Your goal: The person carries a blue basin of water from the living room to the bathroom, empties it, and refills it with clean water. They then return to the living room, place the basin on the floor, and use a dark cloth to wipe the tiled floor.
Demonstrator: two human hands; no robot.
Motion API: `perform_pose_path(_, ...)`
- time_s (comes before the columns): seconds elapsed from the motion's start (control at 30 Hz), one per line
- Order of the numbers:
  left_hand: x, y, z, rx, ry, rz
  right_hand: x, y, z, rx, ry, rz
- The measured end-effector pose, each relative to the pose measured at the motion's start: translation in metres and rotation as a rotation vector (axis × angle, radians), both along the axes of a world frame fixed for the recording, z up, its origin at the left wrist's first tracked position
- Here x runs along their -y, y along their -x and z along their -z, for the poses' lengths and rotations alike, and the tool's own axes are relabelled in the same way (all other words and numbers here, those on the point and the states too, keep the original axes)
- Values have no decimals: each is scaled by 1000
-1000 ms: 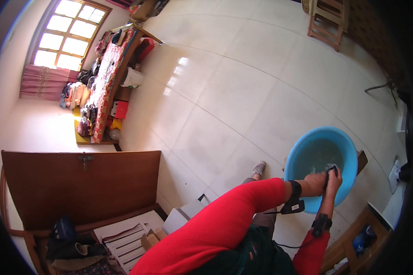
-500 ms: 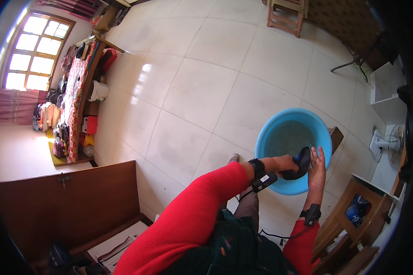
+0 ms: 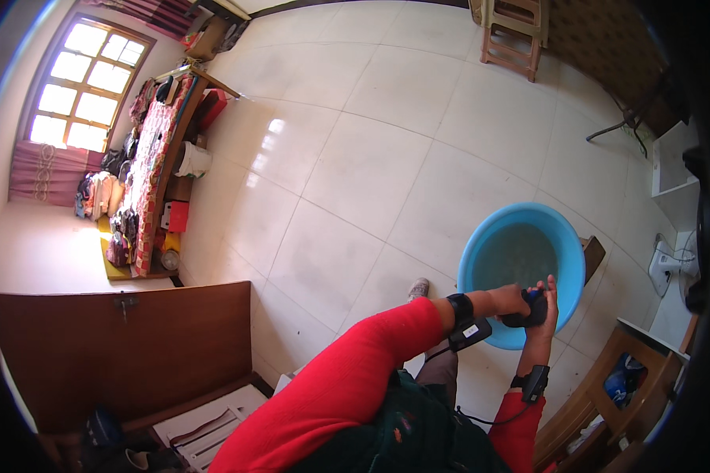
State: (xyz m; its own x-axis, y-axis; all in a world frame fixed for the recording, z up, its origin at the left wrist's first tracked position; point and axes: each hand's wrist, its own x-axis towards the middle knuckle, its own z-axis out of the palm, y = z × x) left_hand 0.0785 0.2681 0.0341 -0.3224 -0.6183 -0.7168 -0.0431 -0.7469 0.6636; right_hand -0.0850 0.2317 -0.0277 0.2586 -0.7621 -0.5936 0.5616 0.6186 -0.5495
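My left hand (image 3: 511, 300) is closed around a black, soft-looking item with a small patch of blue (image 3: 533, 310); its exact kind is hard to make out. Against the other side of that item rests my right hand (image 3: 548, 314), its fingers stretched out and apart. Both hands are over the near side of a round light-blue basin (image 3: 467, 266). Cloudy water (image 3: 514, 251) lies in the basin. Part of the black item is hidden by my left hand.
Beyond the basin's right side, a brown wooden piece (image 3: 595, 258) sticks out. A wooden chair (image 3: 588, 394) is close on the right, near a white fan (image 3: 670, 258). A plastic stool (image 3: 513, 39) stands far off. An upright brown panel (image 3: 126, 347) is at left.
The black item now sits lower and more bunched between my hands, with my right fingers reaching above it. The whole view has shifted, so the room appears further right and slightly lower.
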Motion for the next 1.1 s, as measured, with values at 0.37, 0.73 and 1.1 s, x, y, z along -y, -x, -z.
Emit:
perform_pose_path(0.37, 7, 3, -45, 558, 396, 217, -13, -33, -89, -367, 217, -140)
perform_pose_path(0.73, -8, 0, -111, -341, 21, -277, 23, -20, -160, -949, 672, 96)
perform_pose_path(1.1, 26, 15, -167, -197, 461, -845, -6, -48, -240, -241, 515, 315)
